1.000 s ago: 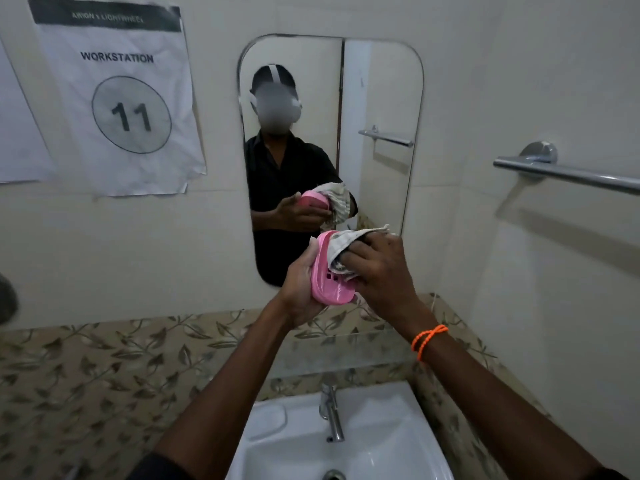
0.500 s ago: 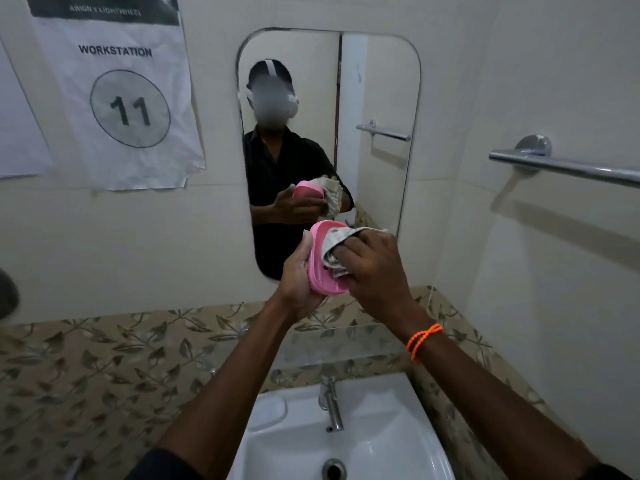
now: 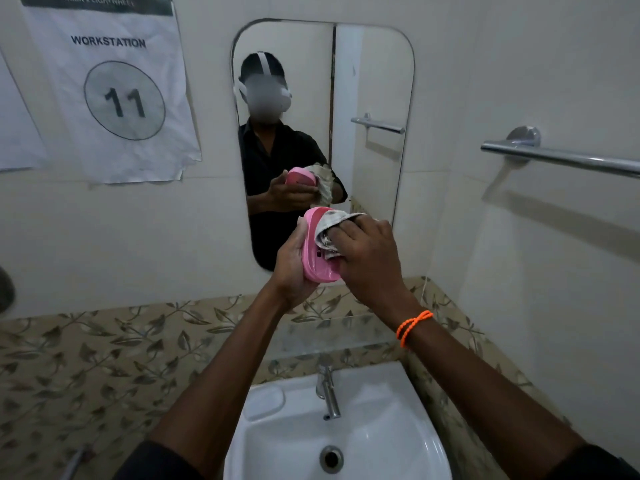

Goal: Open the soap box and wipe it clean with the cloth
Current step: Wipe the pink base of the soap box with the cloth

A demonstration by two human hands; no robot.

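A pink soap box part (image 3: 317, 261) stands on edge in front of the mirror, its hollow side facing right. My left hand (image 3: 291, 268) cups it from behind and below. A crumpled grey-white cloth (image 3: 329, 226) is pressed into the hollow by my right hand (image 3: 367, 258), whose fingers are closed over it. An orange band sits on my right wrist. The upper inside of the box is hidden by the cloth. I cannot see any second half of the box.
A wall mirror (image 3: 374, 98) hangs straight ahead, reflecting a person holding the box and cloth. Below are a white sink (image 3: 381, 431) with a chrome tap (image 3: 327, 393). A chrome towel rail (image 3: 561, 157) juts from the right wall. A paper sign (image 3: 114, 84) hangs at left.
The cloth has shifted upward inside the pink box under my right hand. Both hands stay close together; the view has tilted down slightly, showing more of the sink.
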